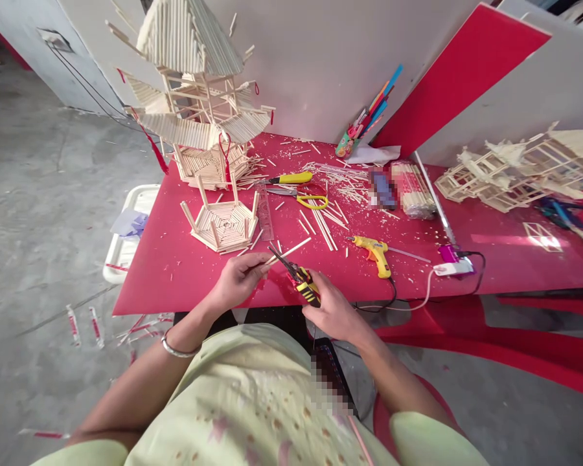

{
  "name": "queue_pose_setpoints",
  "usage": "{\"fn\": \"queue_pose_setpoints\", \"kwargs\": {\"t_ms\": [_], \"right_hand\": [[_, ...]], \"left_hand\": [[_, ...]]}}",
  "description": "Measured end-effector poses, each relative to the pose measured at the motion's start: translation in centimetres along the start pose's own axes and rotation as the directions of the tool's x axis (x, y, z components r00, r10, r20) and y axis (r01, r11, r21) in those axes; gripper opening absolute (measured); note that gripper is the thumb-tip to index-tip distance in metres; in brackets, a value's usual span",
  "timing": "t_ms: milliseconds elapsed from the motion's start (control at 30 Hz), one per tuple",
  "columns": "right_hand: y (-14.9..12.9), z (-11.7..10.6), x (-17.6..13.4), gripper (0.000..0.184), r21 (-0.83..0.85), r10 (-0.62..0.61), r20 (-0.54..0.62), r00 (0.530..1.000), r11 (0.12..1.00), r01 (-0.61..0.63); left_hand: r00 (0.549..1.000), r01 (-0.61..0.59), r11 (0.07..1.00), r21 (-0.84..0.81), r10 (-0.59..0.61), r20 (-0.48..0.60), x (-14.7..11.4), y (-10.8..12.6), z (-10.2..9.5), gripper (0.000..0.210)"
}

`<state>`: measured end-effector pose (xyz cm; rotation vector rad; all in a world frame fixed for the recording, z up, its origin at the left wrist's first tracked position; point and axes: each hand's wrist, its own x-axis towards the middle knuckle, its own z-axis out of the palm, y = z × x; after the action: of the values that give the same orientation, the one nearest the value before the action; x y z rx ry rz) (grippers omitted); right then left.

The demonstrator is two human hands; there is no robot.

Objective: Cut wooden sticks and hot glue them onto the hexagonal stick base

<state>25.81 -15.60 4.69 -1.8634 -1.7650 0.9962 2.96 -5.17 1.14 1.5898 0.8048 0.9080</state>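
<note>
My left hand (243, 277) pinches a thin wooden stick (298, 247) whose free end points up and to the right. In my right hand (334, 304) are long-nosed pliers (305, 285) with black-and-yellow handles; their dark jaws cross the stick close to my left fingertips. Whether the jaws touch the stick is too small to tell. Just beyond my left hand stands a many-sided base made of sticks (225, 225), with short posts rising from its corners. A clear ruler (265, 217) lies beside that base.
A tall stick pagoda (194, 116) rises at the back left. Yellow-handled scissors (313, 199), loose sticks (323, 230) and a yellow glue gun (374, 254) lie on the red tabletop (155, 285). Farther right are a bundle of sticks (412, 191), a power strip (454, 264) and another stick model (510, 171).
</note>
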Motion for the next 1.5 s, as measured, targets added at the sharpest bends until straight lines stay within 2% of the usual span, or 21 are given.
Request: {"fn": "queue_pose_setpoints", "kwargs": {"t_ms": [100,267,433,533,633,700,767,833,900,967,1067,1133,1200,1267,1300,1367,1400,1500], "right_hand": [[-0.3,-0.5,-0.2,0.067,0.08,0.018,0.043,0.999,0.997,-0.021],[-0.8,-1.4,-0.6,0.066,0.293,-0.008,0.154,0.988,0.955,-0.038],[-0.6,-1.8,-0.8,0.06,0.28,0.026,0.104,0.994,0.958,-0.054],[-0.3,-1.7,-0.8,0.047,0.248,0.058,0.123,0.991,0.965,-0.087],[0.2,-1.5,-0.8,0.026,0.219,0.102,0.13,0.986,0.967,-0.129],[0.5,-1.2,-0.8,0.018,0.281,0.119,0.174,0.978,0.945,-0.165],[0.6,-0.7,-0.9,0.025,0.448,0.116,0.281,0.953,0.862,-0.237],[0.6,-0.1,-1.0,0.039,0.63,0.059,0.443,0.895,0.69,-0.357],[0.6,0.4,-1.0,0.047,0.73,-0.026,0.546,0.837,0.506,-0.46],[0.6,0.5,-0.7,0.047,0.774,-0.056,0.562,0.825,0.387,-0.501],[0.8,0.1,-0.2,0.046,0.786,0.058,0.526,0.849,0.347,-0.511],[0.7,-0.4,0.0,0.046,0.735,0.143,0.506,0.851,0.444,-0.512],[0.5,-0.9,0.1,0.038,0.58,0.196,0.431,0.881,0.687,-0.437],[0.1,-1.2,0.0,0.027,0.248,0.21,0.27,0.939,0.928,-0.279],[-0.1,-1.3,-0.1,0.024,0.043,0.202,0.181,0.963,0.976,-0.213],[-0.3,-1.4,-0.1,0.025,-0.291,0.189,0.047,0.981,0.942,-0.167],[-0.3,-1.4,0.0,0.027,-0.39,0.193,0.012,0.981,0.905,-0.173],[-0.1,-1.4,0.0,0.028,-0.506,0.203,-0.009,0.979,0.844,-0.18]], "left_hand": [[0.999,0.035,0.999,-0.013,-0.034,0.018,-0.1,0.2,0.2,0.035],[0.994,0.101,0.986,-0.13,-0.106,-0.03,-0.1,-0.2,0.2,0.042],[0.989,0.141,0.963,-0.227,-0.148,-0.012,-0.1,-0.6,0.1,0.047],[0.988,0.145,0.965,-0.22,-0.152,-0.017,0.0,-0.5,0.2,0.047],[0.988,0.144,0.965,-0.218,-0.153,-0.025,0.0,-0.2,0.2,0.046],[0.989,0.142,0.964,-0.226,-0.146,0.0,0.1,0.1,0.1,0.045],[0.991,0.134,0.965,-0.226,-0.129,0.034,0.2,0.1,-0.1,0.043],[0.992,0.123,0.965,-0.23,-0.115,0.05,0.3,-0.2,-0.3,0.041],[0.991,0.131,0.961,-0.244,-0.124,0.046,0.5,-0.8,-0.4,0.041],[0.988,0.154,0.968,-0.196,-0.152,0.03,0.5,-1.4,-0.6,0.039],[0.987,0.133,0.984,0.121,-0.12,-0.105,0.3,-2.3,-1.1,0.028],[0.973,0.099,0.921,0.377,-0.01,-0.232,0.1,-2.8,-1.5,0.022],[0.948,0.078,0.843,0.532,0.102,-0.301,-0.1,-3.3,-1.7,0.02],[0.936,0.049,0.815,0.578,0.164,-0.311,-0.3,-3.6,-1.7,0.021],[0.935,0.028,0.82,0.572,0.181,-0.306,-0.3,-3.7,-1.7,0.022],[0.931,-0.008,0.85,0.527,0.199,-0.307,-0.3,-3.7,-1.4,0.023],[0.925,-0.017,0.868,0.497,0.203,-0.321,-0.2,-3.6,-1.1,0.023],[0.922,0.024,0.932,0.363,0.119,-0.368,0.1,-3.2,-0.1,0.021]]}}
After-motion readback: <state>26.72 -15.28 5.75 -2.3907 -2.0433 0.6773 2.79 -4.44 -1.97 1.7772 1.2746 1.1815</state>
